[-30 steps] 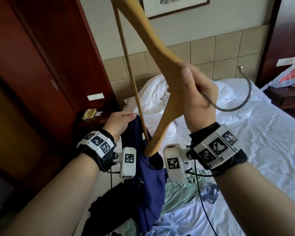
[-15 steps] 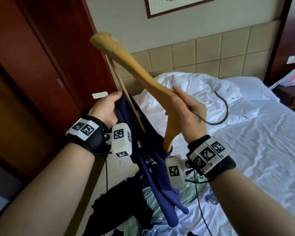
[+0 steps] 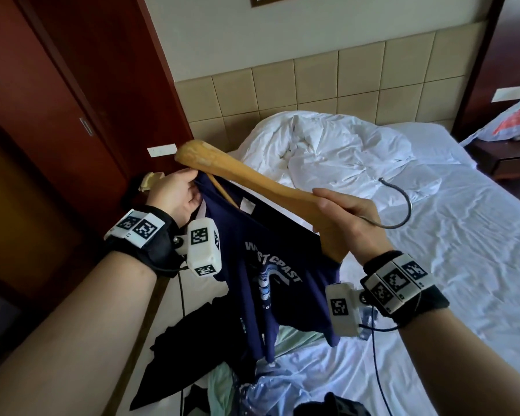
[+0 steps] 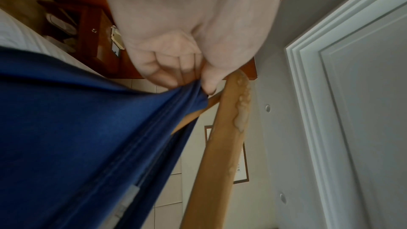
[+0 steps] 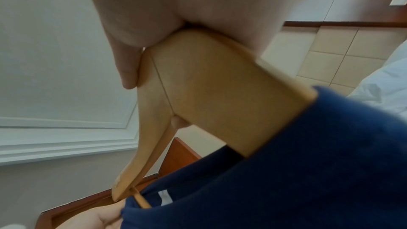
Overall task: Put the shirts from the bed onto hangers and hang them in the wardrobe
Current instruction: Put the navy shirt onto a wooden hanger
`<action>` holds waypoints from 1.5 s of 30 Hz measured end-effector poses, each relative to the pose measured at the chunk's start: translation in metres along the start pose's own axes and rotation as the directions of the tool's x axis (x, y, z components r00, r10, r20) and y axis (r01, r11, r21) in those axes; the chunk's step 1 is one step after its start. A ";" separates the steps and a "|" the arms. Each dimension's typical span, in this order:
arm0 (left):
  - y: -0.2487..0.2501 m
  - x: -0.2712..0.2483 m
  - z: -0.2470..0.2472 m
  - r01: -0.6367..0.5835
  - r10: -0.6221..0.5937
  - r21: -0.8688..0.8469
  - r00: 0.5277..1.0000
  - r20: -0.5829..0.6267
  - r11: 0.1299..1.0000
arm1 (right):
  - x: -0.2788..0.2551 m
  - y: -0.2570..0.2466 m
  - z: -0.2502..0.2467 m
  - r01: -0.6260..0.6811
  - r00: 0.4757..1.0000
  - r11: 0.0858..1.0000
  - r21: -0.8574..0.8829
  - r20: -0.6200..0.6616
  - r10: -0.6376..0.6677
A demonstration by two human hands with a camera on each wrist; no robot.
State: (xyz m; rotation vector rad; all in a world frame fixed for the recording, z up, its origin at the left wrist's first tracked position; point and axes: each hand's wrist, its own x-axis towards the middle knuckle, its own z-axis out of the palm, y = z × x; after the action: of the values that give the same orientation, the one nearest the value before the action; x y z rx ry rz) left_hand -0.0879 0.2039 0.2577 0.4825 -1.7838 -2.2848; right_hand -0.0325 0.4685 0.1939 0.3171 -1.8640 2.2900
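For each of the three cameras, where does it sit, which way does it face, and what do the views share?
Head: on the head, facing forward and down at the bed; both forearms and hands show.
Left wrist: looks along the left hand, which pinches the navy shirt.
Right wrist: looks along the right hand, which grips the wooden hanger.
Shared: all three show the shirt and hanger.

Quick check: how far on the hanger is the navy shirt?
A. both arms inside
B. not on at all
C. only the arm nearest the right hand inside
C: one arm of the wooden hanger disappears into the navy shirt below the right hand; the far arm stays bare.
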 end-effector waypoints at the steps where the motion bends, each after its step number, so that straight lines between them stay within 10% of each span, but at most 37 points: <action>1: -0.002 0.002 -0.001 0.002 -0.002 0.011 1.000 -0.005 1.000 | -0.002 0.002 -0.002 -0.008 1.000 1.000 -0.012 0.000 0.008; 21: -0.018 0.044 -0.012 0.114 -0.108 0.059 0.989 -0.101 0.992 | -0.009 0.022 -0.016 -0.071 0.994 0.993 -0.099 0.070 0.078; 28: -0.013 0.042 -0.019 -0.024 0.054 0.235 0.991 -0.124 0.972 | 0.001 0.019 -0.020 -0.008 0.994 0.987 -0.161 0.106 0.026; 35: -0.028 0.038 -0.031 -0.278 0.500 0.771 0.864 -0.060 0.573 | 0.005 0.016 -0.017 0.005 0.989 0.974 -0.228 0.143 0.028; 39: -0.025 0.030 -0.034 -0.260 0.513 0.901 0.857 0.049 0.348 | 0.005 0.017 -0.016 0.040 0.988 0.944 -0.329 0.155 0.012; 45: -0.015 0.027 -0.041 -0.145 0.411 0.935 0.912 -0.001 0.323 | 0.001 0.007 -0.010 0.094 0.967 0.890 -0.445 0.254 0.025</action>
State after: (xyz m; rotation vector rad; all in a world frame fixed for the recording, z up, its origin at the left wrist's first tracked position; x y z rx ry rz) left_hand -0.0967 0.1616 0.2305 0.4933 -2.6092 -0.6990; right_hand -0.0359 0.4767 0.1852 0.5862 -2.4212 1.7735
